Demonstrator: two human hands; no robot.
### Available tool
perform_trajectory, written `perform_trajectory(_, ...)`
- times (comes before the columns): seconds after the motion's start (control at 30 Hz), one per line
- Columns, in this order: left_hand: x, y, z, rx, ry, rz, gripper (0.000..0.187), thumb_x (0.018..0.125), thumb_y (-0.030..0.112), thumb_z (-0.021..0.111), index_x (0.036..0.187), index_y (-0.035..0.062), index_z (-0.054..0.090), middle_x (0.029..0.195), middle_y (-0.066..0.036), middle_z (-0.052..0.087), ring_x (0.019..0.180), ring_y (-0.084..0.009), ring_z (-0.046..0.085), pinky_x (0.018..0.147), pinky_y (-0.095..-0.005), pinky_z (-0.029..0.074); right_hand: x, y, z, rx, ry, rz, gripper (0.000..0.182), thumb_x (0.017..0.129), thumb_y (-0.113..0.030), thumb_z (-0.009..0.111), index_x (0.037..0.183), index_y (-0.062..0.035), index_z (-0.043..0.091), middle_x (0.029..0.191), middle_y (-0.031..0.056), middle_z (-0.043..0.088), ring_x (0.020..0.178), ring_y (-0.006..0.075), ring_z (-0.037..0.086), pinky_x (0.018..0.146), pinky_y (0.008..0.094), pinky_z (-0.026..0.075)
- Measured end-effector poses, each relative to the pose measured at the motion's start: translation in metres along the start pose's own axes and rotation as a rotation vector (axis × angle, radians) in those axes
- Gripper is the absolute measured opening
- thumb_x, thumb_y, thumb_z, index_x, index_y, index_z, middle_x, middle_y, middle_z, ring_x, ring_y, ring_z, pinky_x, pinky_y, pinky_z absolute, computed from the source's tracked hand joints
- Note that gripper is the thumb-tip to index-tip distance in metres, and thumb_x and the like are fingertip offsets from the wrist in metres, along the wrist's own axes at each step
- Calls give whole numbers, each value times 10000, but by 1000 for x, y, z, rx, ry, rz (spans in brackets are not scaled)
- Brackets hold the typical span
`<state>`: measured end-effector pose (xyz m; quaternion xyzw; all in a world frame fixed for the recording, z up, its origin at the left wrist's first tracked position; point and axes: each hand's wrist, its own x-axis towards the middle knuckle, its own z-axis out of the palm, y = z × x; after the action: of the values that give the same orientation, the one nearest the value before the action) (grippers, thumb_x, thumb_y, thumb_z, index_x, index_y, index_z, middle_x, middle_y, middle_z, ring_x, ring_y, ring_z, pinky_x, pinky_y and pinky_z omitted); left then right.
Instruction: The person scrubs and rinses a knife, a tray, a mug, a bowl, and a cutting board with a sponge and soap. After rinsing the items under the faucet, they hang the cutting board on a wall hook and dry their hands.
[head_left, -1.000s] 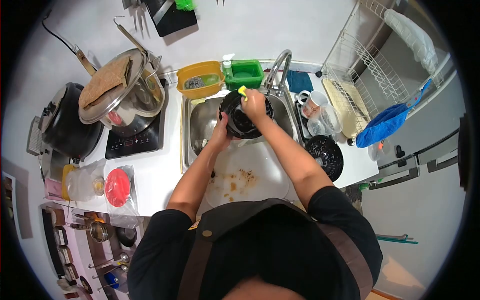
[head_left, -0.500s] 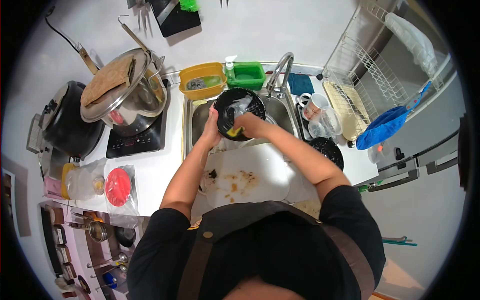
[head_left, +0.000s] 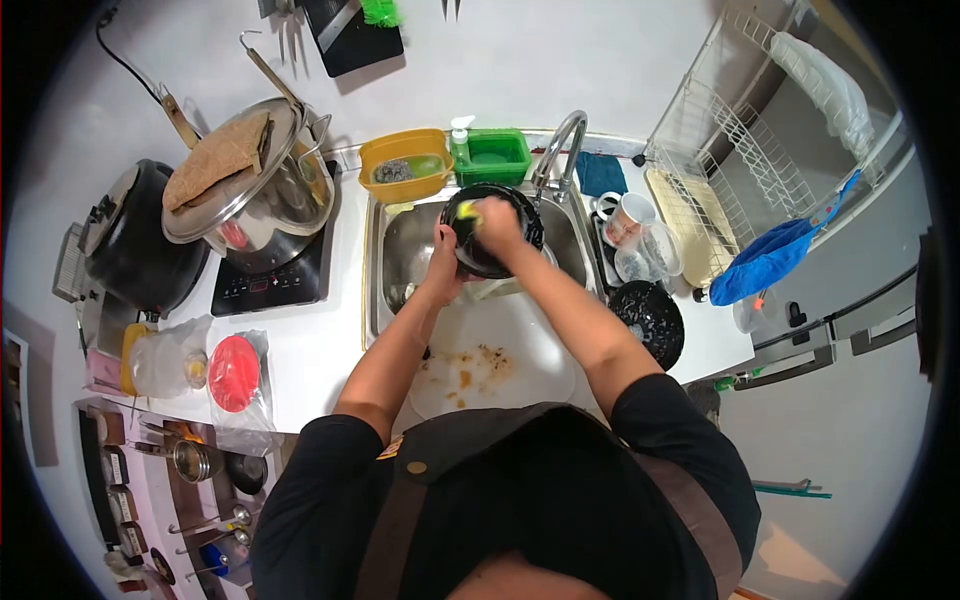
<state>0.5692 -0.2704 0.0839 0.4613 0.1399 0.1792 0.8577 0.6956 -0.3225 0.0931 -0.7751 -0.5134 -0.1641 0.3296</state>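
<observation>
Over the sink (head_left: pixel 408 235), a round black bowl (head_left: pixel 468 243) is tilted toward me. My left hand (head_left: pixel 446 266) grips its left edge, with the thumb up along the rim. Inside the bowl, my right hand (head_left: pixel 499 230) presses a yellow sponge (head_left: pixel 467 210) against the upper left wall; its fingers are slightly blurred. Below the bowl lies a white cutting board (head_left: pixel 540 350) with brown and dark food stains. Another black bowl (head_left: pixel 650 325), spotted with suds, sits on the counter by my right forearm.
Behind the sink stand a yellow basin (head_left: pixel 430 185) with a scouring pad, a green basin (head_left: pixel 510 152) and the faucet (head_left: pixel 570 140). Cups (head_left: pixel 632 215) and a wire rack (head_left: pixel 705 200) are at right. A large steel pot (head_left: pixel 265 215) stands on a cooktop (head_left: pixel 270 285) at left.
The bowl and both hands have shifted slightly right. My right hand and the sponge have gone from the bowl's lower part to its upper left. Whitish suds seen inside earlier are less visible.
</observation>
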Motion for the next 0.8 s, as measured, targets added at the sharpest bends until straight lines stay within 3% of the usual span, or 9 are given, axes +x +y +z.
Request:
perform_trajectory(0.07,-2,9,-6,86,-6,53,676,781,638,343,1311,322,68,1285,-83,319,1019,-330,489,604,-497,500,-3,9,-7,-140,-98,89,127,623,-101,578,718,-30,621,755,200,577,717,327,581,659,404,471)
perform_trajectory(0.13,0,20,-10,60,3,28,675,764,639,352,1299,310,104,1222,-64,401,981,-310,529,543,-472,520,-17,-8,-4,-58,-387,127,154,635,-147,577,721,-27,622,742,223,579,725,335,579,685,427,460)
perform_trajectory(0.2,-2,7,-4,30,86,50,696,748,646,368,1297,305,108,1204,-68,423,955,-294,547,534,-432,529,-15,-28,-2,271,-235,-73,165,640,-165,589,715,-18,591,736,218,577,719,373,559,718,490,409)
perform_trajectory(0.27,-8,-3,1,-83,-29,-21,680,761,632,359,1296,300,102,1183,-73,445,911,-267,574,527,-392,537,-6,-13,7,137,190,-53,169,647,-130,601,761,-13,559,738,197,562,700,377,544,681,474,416)
perform_trajectory(0.4,-15,14,16,26,8,27,694,736,654,371,1269,265,156,1172,-64,457,819,-235,607,527,-332,533,5,-9,-3,-14,372,178,129,663,-69,587,742,10,523,725,202,546,677,366,542,611,443,434)
perform_trajectory(0.5,-5,0,4,1,-36,-27,730,734,663,361,1292,266,110,1173,-67,456,835,-213,602,509,-295,527,8,-29,-2,149,133,70,116,669,-57,587,754,-5,528,699,193,555,646,366,546,602,452,431)
perform_trajectory(0.67,-10,13,13,162,6,-1,755,723,699,321,1280,197,240,1146,-72,484,877,-207,589,598,-341,529,16,-17,-16,55,337,290,96,682,-88,571,745,-19,551,713,182,569,691,364,554,616,438,434)
perform_trajectory(0.73,0,8,4,26,-20,-99,747,736,696,292,1246,151,341,1129,-81,509,941,-230,564,705,-411,508,7,-32,-14,312,172,-171,121,664,-73,565,775,-26,561,732,168,577,713,357,552,643,420,437)
perform_trajectory(0.8,4,17,-9,-46,-84,-128,748,735,692,304,1244,146,358,1132,-88,517,999,-242,534,776,-445,477,-7,-32,-20,374,-188,-216,192,622,-23,527,804,-43,586,777,144,597,744,333,561,665,385,446)
